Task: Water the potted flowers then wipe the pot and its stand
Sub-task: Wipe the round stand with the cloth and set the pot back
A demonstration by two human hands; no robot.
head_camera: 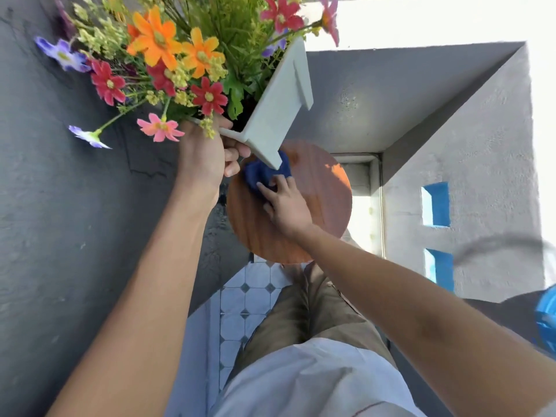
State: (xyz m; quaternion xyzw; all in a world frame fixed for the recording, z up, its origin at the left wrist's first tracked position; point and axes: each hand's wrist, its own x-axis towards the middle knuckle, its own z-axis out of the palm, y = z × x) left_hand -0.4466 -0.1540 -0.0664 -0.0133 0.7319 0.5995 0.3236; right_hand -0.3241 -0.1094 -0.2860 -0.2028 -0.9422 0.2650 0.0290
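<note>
My left hand (207, 158) grips the near corner of the square grey pot (276, 103) and holds it lifted and tilted off the stand. Colourful flowers (168, 55) in orange, red, pink and purple spill out toward the upper left. Below the pot is the round wooden stand top (319, 188). My right hand (285, 203) presses a dark blue cloth (258, 173) onto the stand's far-left part, just under the raised pot corner. A wet or sunlit patch shows on the stand's far right side.
A dark grey wall (60, 206) runs along the left. A light grey parapet wall (466, 145) with blue openings stands to the right. Patterned white floor tiles (249, 299) lie below the stand. A blue container (546, 317) sits at the right edge.
</note>
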